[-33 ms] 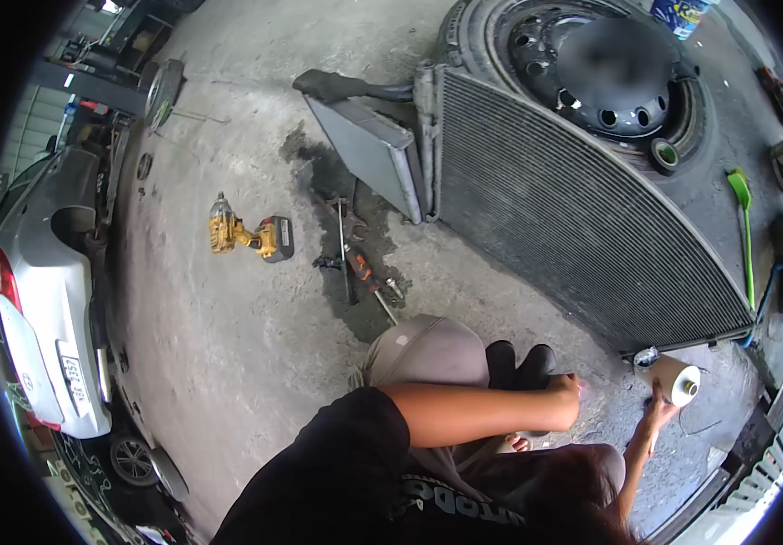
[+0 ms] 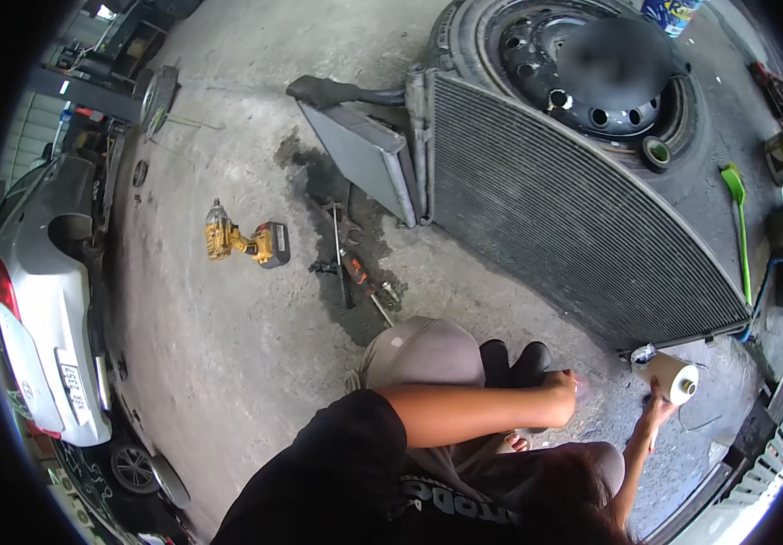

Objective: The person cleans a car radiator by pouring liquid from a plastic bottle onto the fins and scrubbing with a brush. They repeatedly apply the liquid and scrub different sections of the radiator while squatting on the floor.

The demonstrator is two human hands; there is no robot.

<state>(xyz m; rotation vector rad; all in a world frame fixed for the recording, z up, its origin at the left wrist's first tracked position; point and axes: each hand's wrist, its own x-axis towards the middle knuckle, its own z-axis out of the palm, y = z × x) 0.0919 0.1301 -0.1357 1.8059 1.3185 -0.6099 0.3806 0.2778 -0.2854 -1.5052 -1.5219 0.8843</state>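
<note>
The white cylinder [image 2: 666,374], its axis slanting down rightward, is held by the right hand [image 2: 653,416], beyond the curled left hand [image 2: 558,400], whose contents are hidden.

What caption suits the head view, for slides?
Right hand holds a pale cylinder near a finned panel; yellow power tool on the floor.

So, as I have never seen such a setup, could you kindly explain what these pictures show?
There is no machine here, just bare-handed work, seen from above by a wide fisheye camera worn on the head, which bends straight edges. The right hand holds a pale canister; the left hand is curled, and I cannot tell whether it holds anything. On the concrete floor lie a yellow and black power tool and an orange-handled tool; a large finned radiator stands beside a wheel.
</note>
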